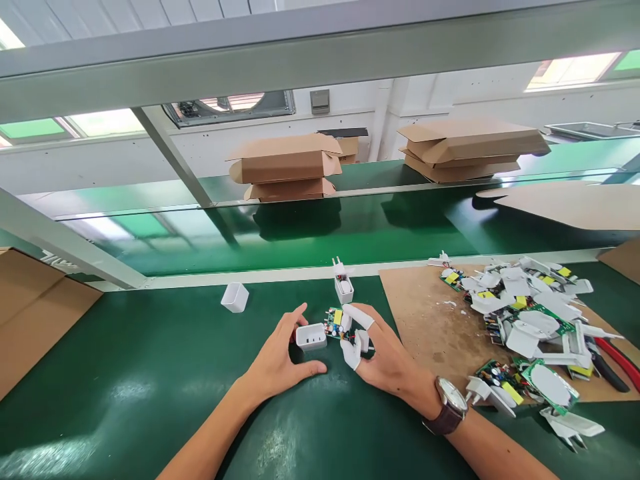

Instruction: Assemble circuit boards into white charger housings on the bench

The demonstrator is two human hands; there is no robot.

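My left hand (285, 350) is curved around a white charger housing (311, 338) with slots in its face. Its fingers lie behind the housing and the thumb stretches out in front, apart from it. Between thumb and forefinger, both in white finger covers, my right hand (373, 347) grips a small circuit board (336, 323) with yellow and white parts. The board's left edge is close to the housing; whether they touch I cannot tell. A white plug piece (363, 341) sits at the right fingertips, partly hidden. Behind stand a charger with prongs (343, 283) and a white box-shaped shell (235, 297).
At right, a brown board (420, 320) bears a pile of circuit boards and white plug parts (530, 313). Pliers with red and black handles (617, 363) lie at its edge. Cardboard boxes (285, 160) rest on the shelf behind; a carton (40, 313) is at left.
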